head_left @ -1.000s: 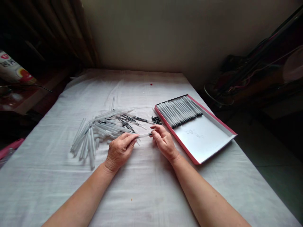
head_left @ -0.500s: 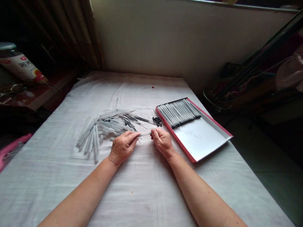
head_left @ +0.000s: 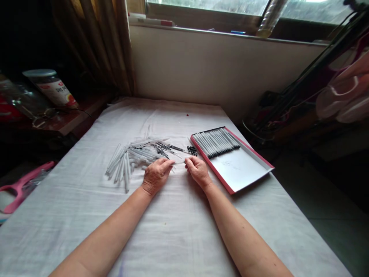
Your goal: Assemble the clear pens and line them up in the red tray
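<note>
A clear pen barrel point(head_left: 180, 162) stretches level between my two hands over the cloth. My left hand point(head_left: 157, 175) pinches its left part between thumb and fingers. At its right end my right hand point(head_left: 197, 171) is closed, and the fingertips cover that tip. Left of my hands lies a loose pile of clear pen barrels point(head_left: 127, 159), with thin black ink refills point(head_left: 162, 147) at its right side. Several small black pen parts point(head_left: 192, 150) sit just beyond my right hand. On the right, a red-rimmed box lid point(head_left: 230, 174) holds a row of assembled-looking pens point(head_left: 216, 142) with black ends.
A white cloth point(head_left: 161, 246) covers the table. Pink-handled scissors point(head_left: 27, 184) lie at the left edge. A labelled jar point(head_left: 53, 88) and eyeglasses point(head_left: 43, 117) are on a side shelf. A wall and window point(head_left: 213, 9) stand behind the table.
The head view has tilted up, bringing the window sill into sight. Both hands keep the pen barrel between them, and the dark piece at my right fingertips is now less visible.
</note>
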